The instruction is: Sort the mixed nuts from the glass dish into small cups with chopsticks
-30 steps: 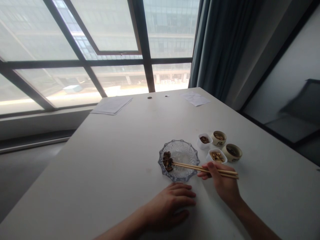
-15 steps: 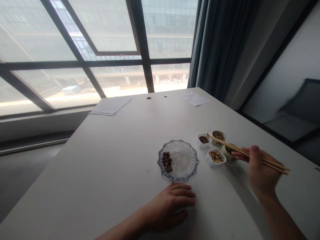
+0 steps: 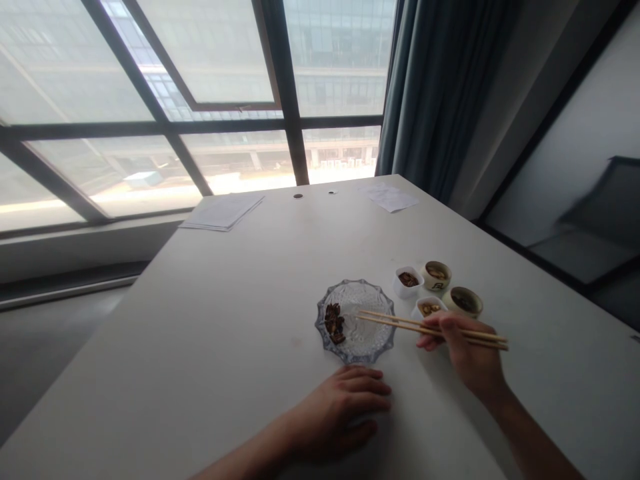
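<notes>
My right hand (image 3: 467, 350) grips a pair of wooden chopsticks (image 3: 420, 325), their tips over the middle of a clear glass plate (image 3: 383, 347) with a scalloped rim. Whether a small piece sits between the tips is too fine to tell. Dark brown dried pieces (image 3: 335, 323) lie piled at the plate's left side. My left hand (image 3: 345, 410) rests flat on the table just below the plate, fingers loosely apart and holding nothing. Beyond my right hand, a white dish (image 3: 425, 308) of yellowish-brown pieces is partly hidden by the fingers.
Another white dish (image 3: 400, 287) holds dark pieces. Beside it are two cream cups, one at the back (image 3: 440, 283) and one nearer (image 3: 477, 307). Papers lie at the white table's (image 3: 200, 320) far left (image 3: 223, 212) and far right (image 3: 393, 198). Windows and a dark curtain (image 3: 430, 100) stand behind.
My right hand has moved left with the chopsticks, whose tips went from the rear white dish to over the glass plate. My left hand has stayed in place.
</notes>
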### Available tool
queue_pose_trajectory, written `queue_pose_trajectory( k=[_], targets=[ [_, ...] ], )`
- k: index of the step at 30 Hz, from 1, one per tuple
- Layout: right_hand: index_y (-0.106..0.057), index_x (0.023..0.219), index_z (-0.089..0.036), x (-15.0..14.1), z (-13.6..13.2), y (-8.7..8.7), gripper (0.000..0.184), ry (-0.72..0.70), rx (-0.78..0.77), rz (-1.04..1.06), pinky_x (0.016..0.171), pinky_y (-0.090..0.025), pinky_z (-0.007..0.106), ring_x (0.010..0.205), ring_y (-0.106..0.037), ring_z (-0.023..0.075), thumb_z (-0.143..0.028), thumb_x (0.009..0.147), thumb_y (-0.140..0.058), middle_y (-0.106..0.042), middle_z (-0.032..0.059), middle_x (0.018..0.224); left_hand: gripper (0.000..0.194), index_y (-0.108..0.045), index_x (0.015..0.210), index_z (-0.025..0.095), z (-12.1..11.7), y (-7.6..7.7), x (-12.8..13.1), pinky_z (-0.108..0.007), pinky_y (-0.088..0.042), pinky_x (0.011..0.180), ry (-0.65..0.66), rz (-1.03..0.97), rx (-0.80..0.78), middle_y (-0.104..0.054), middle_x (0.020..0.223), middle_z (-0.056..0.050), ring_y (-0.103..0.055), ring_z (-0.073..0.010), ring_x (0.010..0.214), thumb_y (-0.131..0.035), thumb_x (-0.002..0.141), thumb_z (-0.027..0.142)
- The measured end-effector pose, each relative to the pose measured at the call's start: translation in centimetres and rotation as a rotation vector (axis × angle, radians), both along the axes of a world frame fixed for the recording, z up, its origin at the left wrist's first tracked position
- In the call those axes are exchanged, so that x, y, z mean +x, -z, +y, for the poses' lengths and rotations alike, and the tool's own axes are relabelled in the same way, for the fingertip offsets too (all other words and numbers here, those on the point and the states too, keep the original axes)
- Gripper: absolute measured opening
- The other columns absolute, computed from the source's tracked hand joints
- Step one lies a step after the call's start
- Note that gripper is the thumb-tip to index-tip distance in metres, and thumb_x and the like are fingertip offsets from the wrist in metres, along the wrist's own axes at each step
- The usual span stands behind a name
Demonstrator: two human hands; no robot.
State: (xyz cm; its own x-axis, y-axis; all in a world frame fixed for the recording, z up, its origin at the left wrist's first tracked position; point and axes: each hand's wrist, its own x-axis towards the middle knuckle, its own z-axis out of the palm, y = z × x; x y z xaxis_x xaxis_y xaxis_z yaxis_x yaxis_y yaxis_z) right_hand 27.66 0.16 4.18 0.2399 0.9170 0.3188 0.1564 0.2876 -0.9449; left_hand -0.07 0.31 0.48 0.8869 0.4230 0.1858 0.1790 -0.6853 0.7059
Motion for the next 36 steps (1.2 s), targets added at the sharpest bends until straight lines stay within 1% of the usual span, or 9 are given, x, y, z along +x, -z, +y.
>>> queue_pose_trajectory(
  k=[2,4,10,16,19,23,29,33,36],
  targets=[
    [-0.079,0.083,-0.019,-1.3,-0.2,0.3,0.042,-0.131,-0.017,-0.003,0.048,-0.063,0.027,0.049,-0.075,0.0201,-0.055,0.099,-0.066,-0.078,0.0069,0.062,0.037,-0.067,0.133,0.026,0.0,0.0,0.0,-0.043,-0.040,0.124,0.003,-0.001,-0.002,-0.071,0.141,-0.008,-0.057,-0.0277,0.143,-0.067,0.096,0.022],
    [-0.078,0.081,-0.019,-2.1,-0.3,0.4,0.040,-0.195,-0.016,-0.008,0.047,-0.061,0.024,0.049,-0.074,0.0183,-0.052,0.101,-0.066,-0.078,0.0059,0.062,0.038,-0.067,0.133,0.026,0.0,0.0,0.0,-0.044,-0.041,0.124,0.007,-0.007,0.000,-0.071,0.141,-0.009,-0.057,-0.0286,0.143,-0.067,0.096,0.022],
    [-0.078,0.086,-0.019,-1.3,-0.2,0.7,0.036,-0.255,0.015,-0.036,0.052,-0.058,0.024,0.052,-0.072,0.0160,-0.044,0.105,-0.060,-0.077,0.0041,0.063,0.039,-0.066,0.134,0.027,0.0,-0.1,0.0,-0.043,-0.041,0.124,0.008,-0.001,0.002,-0.071,0.141,-0.008,-0.058,-0.0278,0.143,-0.068,0.095,0.022],
    [-0.076,0.086,-0.019,-1.3,-0.2,1.1,0.032,-0.374,0.000,-0.080,0.058,-0.056,0.025,0.058,-0.071,0.0146,-0.037,0.107,-0.059,-0.075,0.0033,0.069,0.039,-0.066,0.134,0.027,0.0,-0.1,0.0,-0.042,-0.040,0.124,0.000,0.010,0.006,-0.070,0.143,-0.007,-0.057,-0.0271,0.144,-0.068,0.095,0.022],
    [-0.076,0.086,-0.019,-1.8,-0.1,1.2,0.034,-0.374,0.007,-0.068,0.058,-0.056,0.025,0.058,-0.070,0.0144,-0.039,0.107,-0.058,-0.074,0.0033,0.069,0.038,-0.066,0.134,0.026,0.0,-0.2,0.0,-0.042,-0.040,0.124,0.002,0.015,0.008,-0.070,0.143,-0.008,-0.057,-0.0271,0.144,-0.067,0.096,0.022],
    [-0.078,0.085,-0.018,-2.3,0.1,1.6,0.041,-0.342,0.009,-0.015,0.054,-0.057,0.025,0.055,-0.071,0.0162,-0.047,0.106,-0.058,-0.075,0.0056,0.066,0.038,-0.066,0.134,0.026,0.0,-0.2,0.1,-0.043,-0.040,0.124,0.006,0.010,0.008,-0.071,0.142,-0.008,-0.058,-0.0271,0.143,-0.067,0.096,0.022],
    [-0.077,0.081,-0.016,-2.3,0.4,1.9,0.049,-0.219,-0.124,0.092,0.047,-0.056,0.025,0.047,-0.070,0.0177,-0.056,0.103,-0.060,-0.075,0.0077,0.057,0.041,-0.066,0.135,0.028,0.0,0.1,-0.1,-0.043,-0.040,0.124,-0.001,0.004,0.002,-0.070,0.144,-0.007,-0.057,-0.0280,0.144,-0.068,0.094,0.022],
    [-0.078,0.084,-0.014,-2.5,0.6,1.9,0.049,-0.236,-0.176,0.092,0.050,-0.058,0.025,0.050,-0.072,0.0176,-0.058,0.101,-0.063,-0.078,0.0109,0.063,0.039,-0.066,0.135,0.028,0.0,0.0,-0.1,-0.045,-0.041,0.123,0.007,-0.001,-0.002,-0.070,0.143,-0.009,-0.058,-0.0293,0.142,-0.067,0.096,0.023],
    [-0.078,0.081,-0.014,-2.9,0.6,2.3,0.052,-0.209,-0.158,0.120,0.049,-0.058,0.025,0.048,-0.072,0.0178,-0.060,0.100,-0.062,-0.078,0.0112,0.062,0.040,-0.066,0.134,0.027,0.0,-0.1,0.0,-0.045,-0.041,0.123,0.000,0.015,-0.001,-0.071,0.142,-0.008,-0.058,-0.0292,0.142,-0.069,0.094,0.021]
  ],
)
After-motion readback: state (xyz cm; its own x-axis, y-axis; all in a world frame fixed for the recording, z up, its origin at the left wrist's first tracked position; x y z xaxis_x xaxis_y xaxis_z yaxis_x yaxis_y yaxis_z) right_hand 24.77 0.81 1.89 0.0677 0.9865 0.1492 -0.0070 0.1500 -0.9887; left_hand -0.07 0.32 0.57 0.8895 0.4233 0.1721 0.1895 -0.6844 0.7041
